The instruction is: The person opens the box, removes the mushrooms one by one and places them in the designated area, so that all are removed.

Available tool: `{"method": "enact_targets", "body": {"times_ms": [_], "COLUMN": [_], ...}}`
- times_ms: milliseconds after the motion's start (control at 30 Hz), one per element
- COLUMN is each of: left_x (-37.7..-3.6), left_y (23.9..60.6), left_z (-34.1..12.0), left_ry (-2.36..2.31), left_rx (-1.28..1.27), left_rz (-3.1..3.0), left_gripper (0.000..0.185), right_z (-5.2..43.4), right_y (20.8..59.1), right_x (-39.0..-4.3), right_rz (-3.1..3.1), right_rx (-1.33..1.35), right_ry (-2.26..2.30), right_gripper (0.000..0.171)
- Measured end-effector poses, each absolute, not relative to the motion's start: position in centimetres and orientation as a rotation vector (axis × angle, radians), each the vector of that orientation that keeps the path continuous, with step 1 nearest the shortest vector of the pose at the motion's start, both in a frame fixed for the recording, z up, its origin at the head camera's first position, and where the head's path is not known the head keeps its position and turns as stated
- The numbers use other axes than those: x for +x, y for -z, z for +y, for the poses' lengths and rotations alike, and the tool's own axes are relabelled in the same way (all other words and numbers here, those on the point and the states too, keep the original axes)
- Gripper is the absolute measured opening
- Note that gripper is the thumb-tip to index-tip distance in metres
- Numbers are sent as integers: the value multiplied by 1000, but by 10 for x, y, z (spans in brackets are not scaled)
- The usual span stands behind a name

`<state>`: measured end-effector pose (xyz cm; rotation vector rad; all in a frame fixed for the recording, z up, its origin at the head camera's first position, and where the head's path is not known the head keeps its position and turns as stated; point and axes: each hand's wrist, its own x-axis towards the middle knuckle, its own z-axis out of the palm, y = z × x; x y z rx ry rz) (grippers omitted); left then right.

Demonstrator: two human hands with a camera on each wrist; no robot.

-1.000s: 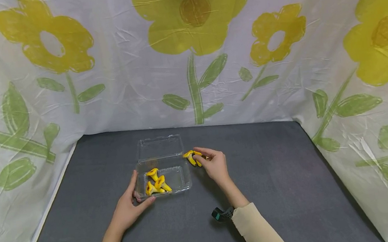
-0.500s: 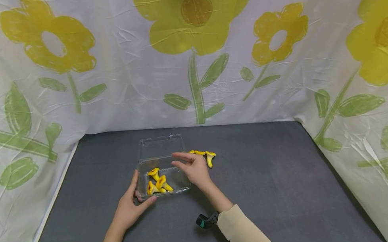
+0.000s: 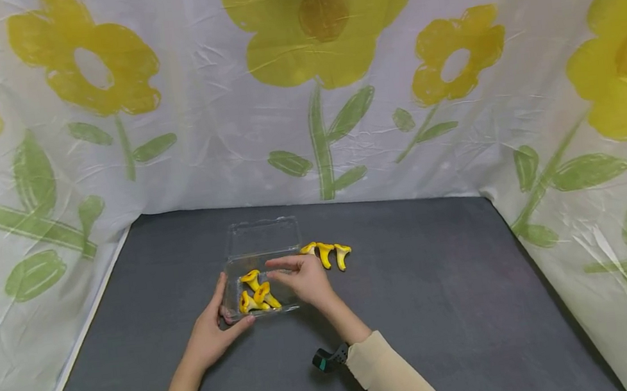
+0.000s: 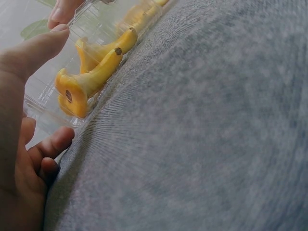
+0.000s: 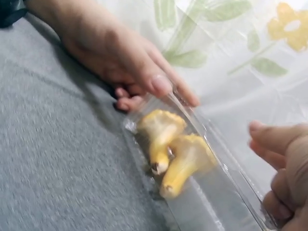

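Moving leftward since a second ago, the right hand (image 3: 300, 279) has left the loose yellow mushrooms (image 3: 327, 252) on the grey tabletop (image 3: 431, 311) and now hovers over the clear plastic box (image 3: 262, 286), fingers loosely extended and holding nothing. That suggests it is going for the mushrooms inside the box (image 3: 255, 294). The box sits near the middle of the tabletop, a little toward its left edge, lid (image 3: 262, 237) folded open toward the far edge. The left hand (image 3: 213, 333) grips the box's near left corner, thumb along the side, fingers curled at the rim. Three loose mushrooms lie just right of the box. Flower-printed cloth (image 3: 336, 89) surrounds the tabletop.
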<state>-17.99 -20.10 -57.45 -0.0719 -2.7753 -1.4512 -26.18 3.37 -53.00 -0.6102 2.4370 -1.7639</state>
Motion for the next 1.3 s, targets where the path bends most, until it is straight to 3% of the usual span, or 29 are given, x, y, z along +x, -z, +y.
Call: {"method": "enact_targets", "body": {"times_ms": [600, 1300], "left_x": [-179, -180], "left_y": [576, 575], "left_z": [-202, -200], "left_ry": [1432, 1447], "left_rx": [-57, -88], "left_rz": [-2773, -2758], "left_gripper": [113, 112], "right_z": [30, 32], "right_y": [527, 523], "right_x": [-263, -260], "right_rz": [2644, 2728], "right_rx": [-947, -982], "right_ry": [1072, 1030], "right_gripper": [19, 17]}}
